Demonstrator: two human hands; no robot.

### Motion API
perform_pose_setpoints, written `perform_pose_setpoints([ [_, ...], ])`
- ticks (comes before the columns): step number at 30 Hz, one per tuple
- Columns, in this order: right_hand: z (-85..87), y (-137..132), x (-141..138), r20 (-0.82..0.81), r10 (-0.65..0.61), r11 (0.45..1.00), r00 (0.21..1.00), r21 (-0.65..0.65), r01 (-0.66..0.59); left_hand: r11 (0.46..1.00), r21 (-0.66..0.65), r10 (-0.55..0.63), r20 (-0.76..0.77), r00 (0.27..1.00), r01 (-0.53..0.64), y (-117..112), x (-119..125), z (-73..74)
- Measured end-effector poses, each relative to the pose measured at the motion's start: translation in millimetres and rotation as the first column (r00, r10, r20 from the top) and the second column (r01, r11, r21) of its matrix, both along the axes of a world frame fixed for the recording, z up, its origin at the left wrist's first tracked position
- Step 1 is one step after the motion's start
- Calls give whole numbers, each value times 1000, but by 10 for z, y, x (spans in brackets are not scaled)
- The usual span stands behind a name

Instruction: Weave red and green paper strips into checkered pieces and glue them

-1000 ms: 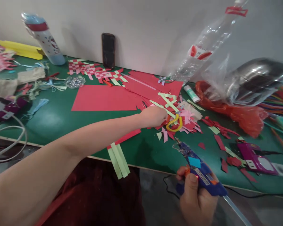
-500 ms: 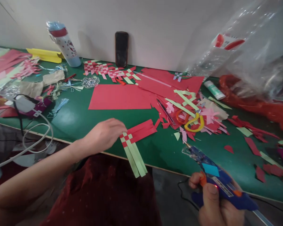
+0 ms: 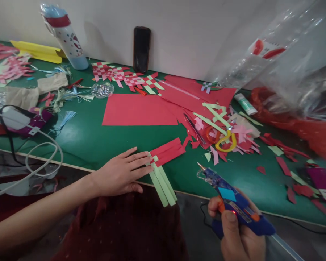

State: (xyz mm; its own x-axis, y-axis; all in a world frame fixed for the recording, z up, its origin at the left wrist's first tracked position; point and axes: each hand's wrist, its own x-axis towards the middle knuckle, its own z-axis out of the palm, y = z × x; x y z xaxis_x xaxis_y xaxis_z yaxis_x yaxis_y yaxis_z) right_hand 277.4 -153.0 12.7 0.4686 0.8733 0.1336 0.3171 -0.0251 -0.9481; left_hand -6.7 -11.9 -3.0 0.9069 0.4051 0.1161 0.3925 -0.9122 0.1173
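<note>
My left hand (image 3: 125, 168) lies flat near the table's front edge, fingers spread. Its fingertips rest on the woven corner of red and pale green paper strips (image 3: 163, 181). From that corner the red strips (image 3: 168, 150) point right, and the green ones hang over the edge. My right hand (image 3: 237, 228) is wrapped round a blue glue gun (image 3: 241, 208) with an orange trigger and a lit red light. The gun's nozzle points up and left, apart from the strips. A clear glue stick sticks out of its back end.
Behind lies a red paper sheet (image 3: 139, 110). Yellow-handled scissors (image 3: 226, 141) sit among paper scraps. Along the wall stand a bottle (image 3: 70, 43), a phone (image 3: 141, 49) and several woven paper pieces (image 3: 119, 75). A white cable (image 3: 57, 145) loops at the left; a glue tube (image 3: 246, 104) lies right.
My left hand has gone from closed fingers at the woven corner to spread fingers flat on it. The glue gun in my right hand has moved left. The camera view has shifted slightly.
</note>
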Motion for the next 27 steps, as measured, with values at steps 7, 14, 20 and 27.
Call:
perform_pose_setpoints([
  [7,0,34,-22,19,12,1000,1000,-17,-11,999,-23,36,2,999,-36,-70,5,-1],
  [14,-35,28,17,51,33,999,998,-32,-32,988,4,151,13,988,-152,-201,60,-10],
  [20,-83,-2,67,59,43,997,997,-67,-39,968,31,247,-3,969,-247,-320,144,-16],
  [27,-118,9,50,32,55,998,998,-33,-54,938,55,343,3,939,-342,-435,250,-32],
])
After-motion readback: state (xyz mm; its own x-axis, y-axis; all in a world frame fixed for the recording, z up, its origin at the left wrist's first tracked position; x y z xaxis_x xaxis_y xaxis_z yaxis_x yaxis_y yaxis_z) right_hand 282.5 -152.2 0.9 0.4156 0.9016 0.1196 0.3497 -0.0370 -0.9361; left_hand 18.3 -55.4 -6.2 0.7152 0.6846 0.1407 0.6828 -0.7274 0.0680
